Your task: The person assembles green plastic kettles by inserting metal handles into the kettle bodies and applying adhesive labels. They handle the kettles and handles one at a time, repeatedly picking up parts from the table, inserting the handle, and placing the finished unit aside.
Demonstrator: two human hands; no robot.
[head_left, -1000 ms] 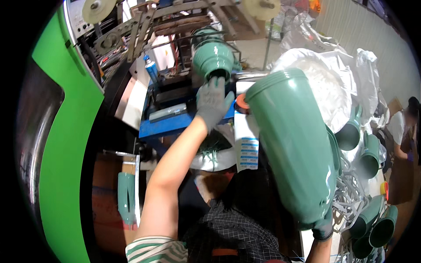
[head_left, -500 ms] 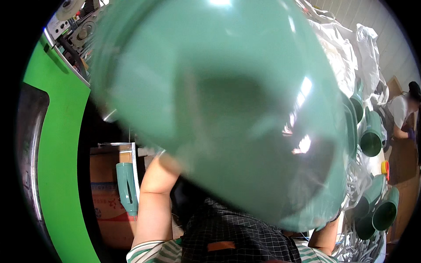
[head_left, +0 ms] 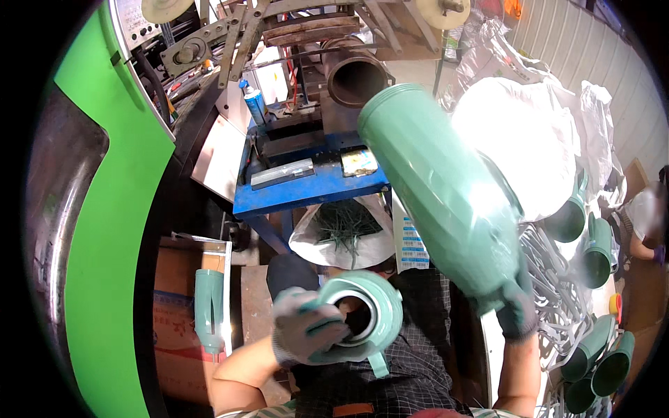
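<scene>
My right hand (head_left: 517,312), in a grey-green work glove, grips the narrow end of a long, glossy green plastic thermos-jug shell (head_left: 439,181). The shell leans up and to the left, with its wide end towards the bench. In my gloved left hand (head_left: 306,327) is a round green plastic collar (head_left: 387,306), held low over my lap. Its fingers curl over the rim towards a white inner ring and dark opening. A short green tab sticks out at the collar's lower side. The shell and collar are apart.
Ahead stands a blue bench (head_left: 313,188) below a metal pipe (head_left: 355,76). A white sack (head_left: 306,244) of green trimmings lies under it. White plastic handles (head_left: 547,292) and green shells (head_left: 612,362) crowd the right. A green machine panel (head_left: 104,230) borders the left. Another person (head_left: 644,216) is far right.
The green shell, which filled most of the view, has moved away to the right and now leans in my right hand. My left hand and the collar, hidden before, now show.
</scene>
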